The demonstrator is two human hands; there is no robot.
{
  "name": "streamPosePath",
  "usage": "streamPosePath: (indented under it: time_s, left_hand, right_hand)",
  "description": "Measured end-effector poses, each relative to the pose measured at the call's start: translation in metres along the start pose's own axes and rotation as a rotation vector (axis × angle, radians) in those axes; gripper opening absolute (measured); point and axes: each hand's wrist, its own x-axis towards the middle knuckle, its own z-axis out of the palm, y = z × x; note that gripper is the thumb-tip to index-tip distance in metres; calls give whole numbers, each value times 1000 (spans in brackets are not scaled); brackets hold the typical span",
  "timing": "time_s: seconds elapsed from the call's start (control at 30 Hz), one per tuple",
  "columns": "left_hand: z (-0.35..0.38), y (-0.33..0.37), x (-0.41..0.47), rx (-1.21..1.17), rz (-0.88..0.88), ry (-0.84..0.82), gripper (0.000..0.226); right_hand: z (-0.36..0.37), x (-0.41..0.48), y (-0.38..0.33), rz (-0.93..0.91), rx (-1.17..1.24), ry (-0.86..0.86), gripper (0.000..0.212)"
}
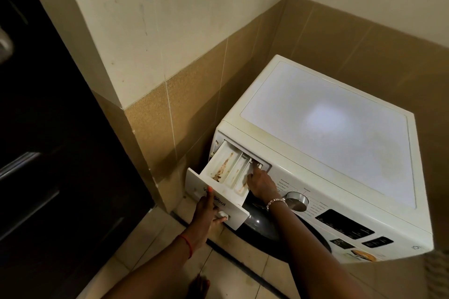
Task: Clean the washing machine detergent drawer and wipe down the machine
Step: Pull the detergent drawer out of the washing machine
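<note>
A white front-loading washing machine [325,128] stands in a tiled corner. Its detergent drawer [226,172] is pulled far out at the upper left of the front; brown residue streaks its compartments. My left hand [206,211] grips the drawer's white front panel, thumb on top and fingers curled under its lower edge. My right hand [261,183] reaches into the back right of the drawer, its fingertips pressing down near the slot; how the fingers lie there is partly hidden. A bracelet sits on that wrist.
A round program dial [297,201] and dark display panel [345,223] lie right of the drawer. The dark glass door [264,226] sits below. Tiled walls close in behind and left of the machine. A dark wooden door [48,128] fills the left. My foot [200,286] stands on the floor tiles.
</note>
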Motion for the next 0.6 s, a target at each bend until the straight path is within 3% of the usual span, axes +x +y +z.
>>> streamPosePath:
  time_s: [0.6]
  left_hand:
    - [-22, -5, -28, -1, -10, -17, 40]
  right_hand:
    - [15, -30, -13, 29, 66, -68, 65]
